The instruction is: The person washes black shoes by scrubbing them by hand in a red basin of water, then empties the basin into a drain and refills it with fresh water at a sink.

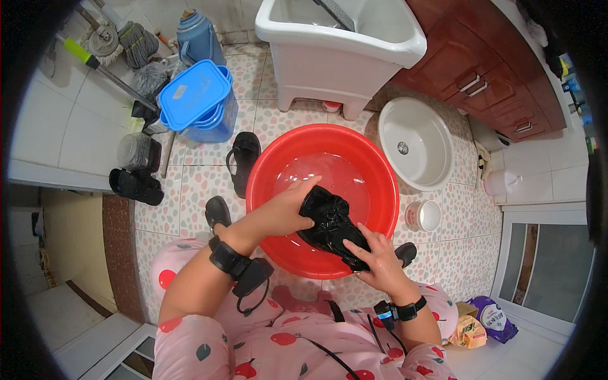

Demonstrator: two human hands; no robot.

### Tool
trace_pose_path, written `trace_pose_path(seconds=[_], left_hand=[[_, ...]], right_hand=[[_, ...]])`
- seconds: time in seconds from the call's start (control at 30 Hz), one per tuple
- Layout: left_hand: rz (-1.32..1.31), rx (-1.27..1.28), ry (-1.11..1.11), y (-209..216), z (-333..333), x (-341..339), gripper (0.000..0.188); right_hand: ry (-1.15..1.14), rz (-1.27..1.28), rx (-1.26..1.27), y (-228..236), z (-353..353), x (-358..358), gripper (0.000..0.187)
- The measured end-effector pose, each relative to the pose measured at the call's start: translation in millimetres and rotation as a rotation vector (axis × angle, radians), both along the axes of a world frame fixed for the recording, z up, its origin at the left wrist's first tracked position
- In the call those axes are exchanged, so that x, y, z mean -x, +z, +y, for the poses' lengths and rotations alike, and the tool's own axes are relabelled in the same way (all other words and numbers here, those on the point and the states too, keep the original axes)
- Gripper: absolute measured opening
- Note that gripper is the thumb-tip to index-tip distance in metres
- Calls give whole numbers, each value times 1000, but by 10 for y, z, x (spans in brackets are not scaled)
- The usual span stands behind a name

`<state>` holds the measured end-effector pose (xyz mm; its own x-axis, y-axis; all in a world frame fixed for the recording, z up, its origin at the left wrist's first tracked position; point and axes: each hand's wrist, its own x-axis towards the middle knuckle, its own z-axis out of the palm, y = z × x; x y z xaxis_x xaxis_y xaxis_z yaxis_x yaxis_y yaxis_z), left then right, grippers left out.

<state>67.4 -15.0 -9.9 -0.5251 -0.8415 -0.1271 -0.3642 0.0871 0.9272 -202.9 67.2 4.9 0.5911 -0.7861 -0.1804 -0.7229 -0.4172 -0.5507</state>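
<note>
A wet, glossy black shoe (332, 225), with what looks like a gathered bow on its upper, is held over a red basin (385, 190). Water lies in the bottom of the basin. My left hand (294, 206) grips the shoe's far left end, thumb on its near side; part of the fingers is hidden behind it. At the near right end, my right hand (378, 256) has its fingers laid over the shoe and closed round it. The underside of the shoe is out of sight.
A black sandal (244, 164) stands left of the basin; another dark pair (136, 186) lies farther left. A lidded blue bucket (212, 123) and a white sink (335, 76) are beyond. To the right are a white basin (430, 149) and a small tub (423, 216).
</note>
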Motion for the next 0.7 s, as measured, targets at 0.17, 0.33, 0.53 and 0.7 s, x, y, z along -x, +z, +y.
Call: trace_pose_path(seconds=[0.17,0.33,0.53,0.7], left_hand=[[-48,109,154,-157,64,58,55],[-89,137,347,-157,71,133,33],[-85,-24,405,-136,41,130,27],[182,-207,496,-440,29,104,35]], right_hand=[[-2,5,-11,-6,7,-29,81],[14,-5,14,9,-2,-87,82],[19,-23,26,34,19,-112,83],[21,-23,20,-29,22,-128,80]])
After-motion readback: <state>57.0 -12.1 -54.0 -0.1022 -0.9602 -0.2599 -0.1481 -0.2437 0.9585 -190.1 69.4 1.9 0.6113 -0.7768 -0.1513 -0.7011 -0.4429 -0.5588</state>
